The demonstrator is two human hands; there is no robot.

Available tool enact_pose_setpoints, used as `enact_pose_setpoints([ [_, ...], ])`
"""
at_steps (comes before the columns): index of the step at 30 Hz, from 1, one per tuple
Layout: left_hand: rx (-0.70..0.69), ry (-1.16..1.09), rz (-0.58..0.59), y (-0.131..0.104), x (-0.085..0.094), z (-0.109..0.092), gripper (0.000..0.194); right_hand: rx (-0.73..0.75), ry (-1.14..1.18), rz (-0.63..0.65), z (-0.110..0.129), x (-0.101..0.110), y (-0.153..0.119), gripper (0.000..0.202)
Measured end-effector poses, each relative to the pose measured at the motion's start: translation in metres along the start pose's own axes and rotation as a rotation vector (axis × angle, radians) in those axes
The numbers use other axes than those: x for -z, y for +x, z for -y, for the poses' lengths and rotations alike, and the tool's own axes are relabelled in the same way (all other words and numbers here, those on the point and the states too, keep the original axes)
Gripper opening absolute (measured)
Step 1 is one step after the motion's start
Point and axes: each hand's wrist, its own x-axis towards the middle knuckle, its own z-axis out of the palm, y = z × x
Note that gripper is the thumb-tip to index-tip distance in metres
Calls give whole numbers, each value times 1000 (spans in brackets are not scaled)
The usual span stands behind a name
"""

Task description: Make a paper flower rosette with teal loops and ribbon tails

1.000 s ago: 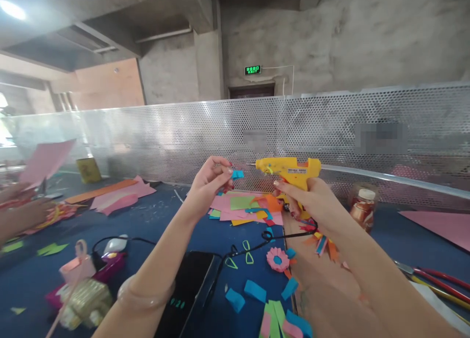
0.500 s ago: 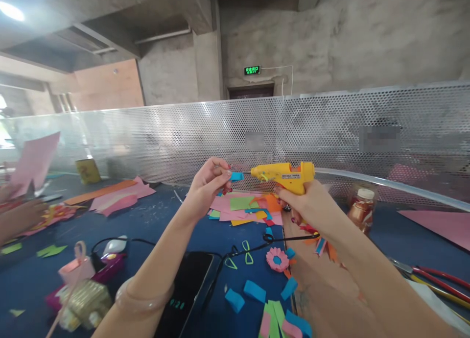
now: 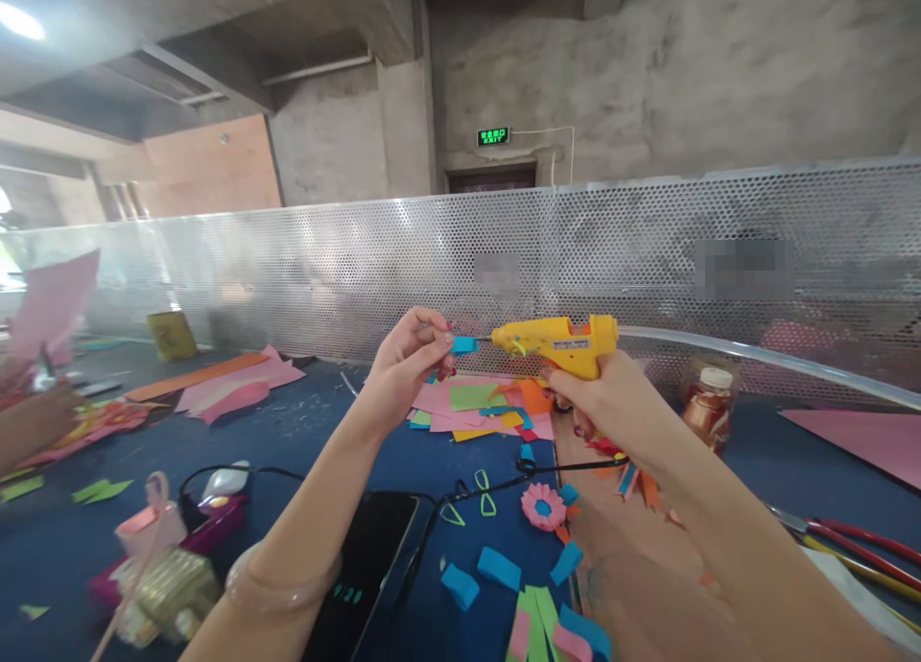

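Observation:
Between the fingertips of my left hand (image 3: 415, 360) is a small blue paper strip (image 3: 464, 344), pinched and held above the table. My right hand (image 3: 601, 393) is wrapped round the handle of a yellow hot glue gun (image 3: 554, 341). The gun's nozzle points left, right at the blue strip's edge; whether they touch is hard to tell. A long clear glue stick (image 3: 763, 348) runs out of the gun's back toward the right. Below my hands lie a pink paper flower with a blue centre (image 3: 544, 507) and several folded blue paper pieces (image 3: 499, 569).
A phone (image 3: 370, 566) lies under my left forearm, with a black cord (image 3: 479, 494) beside it. Paper scraps (image 3: 479, 398) lie beyond. A copper-coloured jar (image 3: 709, 408) and pliers (image 3: 849, 537) are at right. Another person's hand (image 3: 43, 417) works at far left. A perforated metal screen (image 3: 345, 269) stands behind.
My hands, the blue strip and the glue gun hold almost the same position. At far left, the other person's pink sheet has shifted slightly left and scissor-like blades now show by their hand.

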Motion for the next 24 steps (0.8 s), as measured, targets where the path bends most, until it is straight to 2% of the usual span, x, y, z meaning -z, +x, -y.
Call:
enact_pose_setpoints([
  [8, 3, 6, 4, 0, 1, 2, 7, 0, -15, 4, -1, 2, 0, 20],
  [17, 13, -10, -7, 0, 1, 1, 7, -24, 20, 13, 0, 0, 0, 13],
  [24, 16, -124, 7, 0, 2, 1, 6, -3, 0, 47, -1, 2, -2, 9],
])
